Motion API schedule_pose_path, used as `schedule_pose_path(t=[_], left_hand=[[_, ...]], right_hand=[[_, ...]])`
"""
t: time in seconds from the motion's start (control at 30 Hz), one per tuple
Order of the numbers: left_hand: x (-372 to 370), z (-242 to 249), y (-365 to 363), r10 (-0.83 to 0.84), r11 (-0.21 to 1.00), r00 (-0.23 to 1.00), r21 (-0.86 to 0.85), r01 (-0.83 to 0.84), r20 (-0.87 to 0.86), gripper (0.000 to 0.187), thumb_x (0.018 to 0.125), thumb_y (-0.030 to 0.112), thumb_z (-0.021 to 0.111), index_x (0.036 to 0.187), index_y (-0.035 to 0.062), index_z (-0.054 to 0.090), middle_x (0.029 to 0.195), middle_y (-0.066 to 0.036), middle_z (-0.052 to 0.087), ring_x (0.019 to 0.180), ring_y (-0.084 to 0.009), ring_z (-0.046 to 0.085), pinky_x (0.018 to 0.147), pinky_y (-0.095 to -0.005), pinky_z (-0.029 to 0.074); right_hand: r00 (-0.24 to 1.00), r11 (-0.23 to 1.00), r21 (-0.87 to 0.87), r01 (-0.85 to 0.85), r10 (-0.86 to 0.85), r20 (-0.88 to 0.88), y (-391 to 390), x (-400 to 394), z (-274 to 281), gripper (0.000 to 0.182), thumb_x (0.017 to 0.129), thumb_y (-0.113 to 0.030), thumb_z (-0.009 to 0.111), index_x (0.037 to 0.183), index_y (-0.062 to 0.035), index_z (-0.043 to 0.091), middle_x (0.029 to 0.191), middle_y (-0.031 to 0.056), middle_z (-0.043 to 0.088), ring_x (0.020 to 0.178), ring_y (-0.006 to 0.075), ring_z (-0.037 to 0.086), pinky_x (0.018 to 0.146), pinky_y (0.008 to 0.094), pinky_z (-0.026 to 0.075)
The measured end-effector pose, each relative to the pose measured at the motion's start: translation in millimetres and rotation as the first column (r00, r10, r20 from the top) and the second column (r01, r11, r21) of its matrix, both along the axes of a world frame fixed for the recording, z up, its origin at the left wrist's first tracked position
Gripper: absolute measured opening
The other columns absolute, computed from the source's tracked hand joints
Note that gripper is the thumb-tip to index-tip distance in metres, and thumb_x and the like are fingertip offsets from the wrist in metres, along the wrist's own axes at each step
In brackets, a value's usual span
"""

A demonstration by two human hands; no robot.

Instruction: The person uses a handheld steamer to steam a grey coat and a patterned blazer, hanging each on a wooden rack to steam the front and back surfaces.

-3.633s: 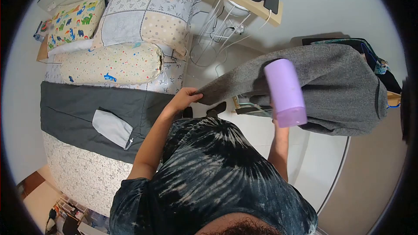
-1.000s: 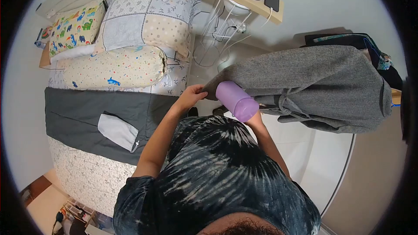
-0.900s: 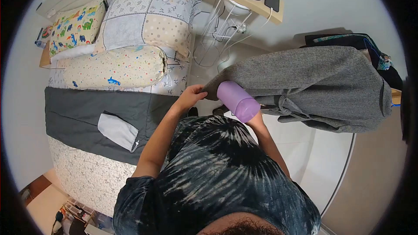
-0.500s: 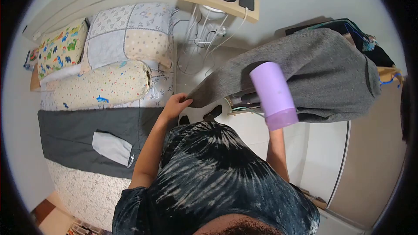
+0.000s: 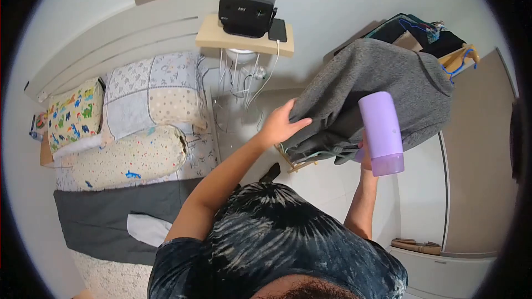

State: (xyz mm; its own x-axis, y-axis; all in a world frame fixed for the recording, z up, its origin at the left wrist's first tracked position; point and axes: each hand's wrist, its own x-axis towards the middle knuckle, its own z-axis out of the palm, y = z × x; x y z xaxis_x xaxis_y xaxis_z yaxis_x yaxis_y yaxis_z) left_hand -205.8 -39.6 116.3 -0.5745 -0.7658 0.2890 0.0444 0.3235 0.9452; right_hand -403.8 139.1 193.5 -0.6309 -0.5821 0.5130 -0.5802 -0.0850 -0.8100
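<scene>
I have the left hand (image 5: 280, 126) spread, thumb well apart from the fingers, at the near edge of the coat (image 5: 388, 72); I can't tell from here whether it touches the cloth. The right hand (image 5: 364, 155) is wrapped round the purple device (image 5: 381, 127), its fingers mostly hidden behind; the device is tilted slightly, clear end toward me, and overlaps the coat's middle in my view; whether the two touch, I can't say. The coat hangs rumpled, dark clothes (image 5: 413, 30) beyond it and a wooden rack foot (image 5: 302, 167) showing under its edge; ahead I see the side table (image 5: 244, 45), bearing a black box (image 5: 247, 14) and a phone (image 5: 277, 31) with a white cable; on my left, the blanket (image 5: 116, 210) lies across the bed (image 5: 197, 152), a white pouch (image 5: 148, 228) on top, partly behind the left arm.
</scene>
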Motion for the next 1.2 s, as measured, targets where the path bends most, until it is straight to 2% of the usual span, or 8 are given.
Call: schedule_pose_path(t=[0.23,0.3,0.47,0.53,0.63,0.83,1.13,1.2], left_hand=[[-15,8,-17,0.300,0.928,0.953,-0.214,-0.304,-0.049,0.020,0.092,0.013,0.058,0.105,-0.0022,0.057,0.091,-0.026,0.065,0.087,-0.0462,0.061,0.071,-0.0441,0.049],[0,4,-24,0.260,0.928,0.952,-0.233,-0.292,-0.158,0.019,0.092,0.012,0.058,0.105,-0.0020,0.057,0.090,-0.025,0.065,0.087,-0.0460,0.061,0.070,-0.0429,0.050],[36,31,-31,0.205,0.956,0.979,-0.212,-0.201,0.000,0.025,0.090,0.018,0.065,0.107,0.0005,0.060,0.084,-0.020,0.066,0.077,-0.0326,0.067,0.067,-0.0353,0.050],[31,48,-32,0.165,0.964,0.986,-0.213,-0.161,0.000,0.030,0.088,0.023,0.069,0.107,0.0010,0.061,0.080,-0.018,0.066,0.073,-0.0271,0.068,0.066,-0.0321,0.049],[9,80,-19,0.087,0.926,0.976,-0.344,-0.153,-0.201,0.033,0.088,0.026,0.070,0.107,0.0010,0.061,0.076,-0.018,0.066,0.070,-0.0288,0.067,0.064,-0.0324,0.050],[8,102,-16,0.212,0.866,0.970,-0.437,-0.242,-0.118,0.022,0.096,0.023,0.058,0.100,0.0023,0.060,0.065,-0.020,0.059,0.063,-0.0419,0.060,0.054,-0.0437,0.044],[37,121,-21,0.212,0.814,0.977,-0.554,-0.175,0.002,0.024,0.097,0.026,0.055,0.102,0.0028,0.059,0.062,-0.017,0.057,0.057,-0.0374,0.059,0.051,-0.0427,0.043],[38,122,-20,0.211,0.798,0.976,-0.569,-0.200,-0.048,0.023,0.097,0.025,0.055,0.102,0.0029,0.059,0.063,-0.017,0.058,0.058,-0.0371,0.060,0.052,-0.0420,0.044]], right_hand=[[0.994,0.987,0.126,0.102,-0.097,-0.050,23,-14,-13,0.013,0.090,-0.015,0.061,0.093,-0.0028,0.064,0.074,0.0022,0.058,0.064,0.0123,0.053,0.056,0.0298,0.044],[0.933,0.971,0.106,0.217,-0.174,-0.315,34,-39,-35,0.014,0.086,-0.014,0.071,0.093,-0.0036,0.065,0.074,0.0024,0.059,0.057,0.0112,0.052,0.051,0.0260,0.043],[0.988,0.993,0.069,0.095,-0.103,0.113,33,-36,-13,0.012,0.086,-0.014,0.071,0.087,-0.0044,0.063,0.072,0.0012,0.057,0.056,0.0107,0.051,0.050,0.0265,0.043],[0.965,0.980,0.108,0.165,-0.138,-0.223,28,-41,-17,0.012,0.087,-0.014,0.069,0.086,-0.0044,0.063,0.072,0.0018,0.056,0.059,0.0111,0.053,0.053,0.0270,0.045],[0.965,0.995,0.054,0.086,-0.070,-0.252,16,-53,-45,0.011,0.089,-0.016,0.066,0.088,-0.0049,0.065,0.076,0.0036,0.060,0.068,0.0149,0.058,0.060,0.0310,0.048],[0.885,0.990,-0.046,0.136,-0.142,-0.444,-9,-59,-15,0.011,0.089,-0.016,0.066,0.090,-0.0050,0.066,0.080,0.0043,0.062,0.073,0.0168,0.060,0.063,0.0328,0.049],[0.659,0.956,-0.105,0.275,-0.267,-0.703,1,-45,20,0.013,0.091,-0.017,0.064,0.094,-0.0051,0.068,0.086,0.0055,0.065,0.081,0.0201,0.063,0.068,0.0362,0.050],[0.726,0.965,-0.055,0.256,-0.230,-0.649,-1,-42,23,0.015,0.090,-0.016,0.064,0.100,-0.0044,0.067,0.093,0.0078,0.066,0.089,0.0227,0.063,0.074,0.0374,0.051]])
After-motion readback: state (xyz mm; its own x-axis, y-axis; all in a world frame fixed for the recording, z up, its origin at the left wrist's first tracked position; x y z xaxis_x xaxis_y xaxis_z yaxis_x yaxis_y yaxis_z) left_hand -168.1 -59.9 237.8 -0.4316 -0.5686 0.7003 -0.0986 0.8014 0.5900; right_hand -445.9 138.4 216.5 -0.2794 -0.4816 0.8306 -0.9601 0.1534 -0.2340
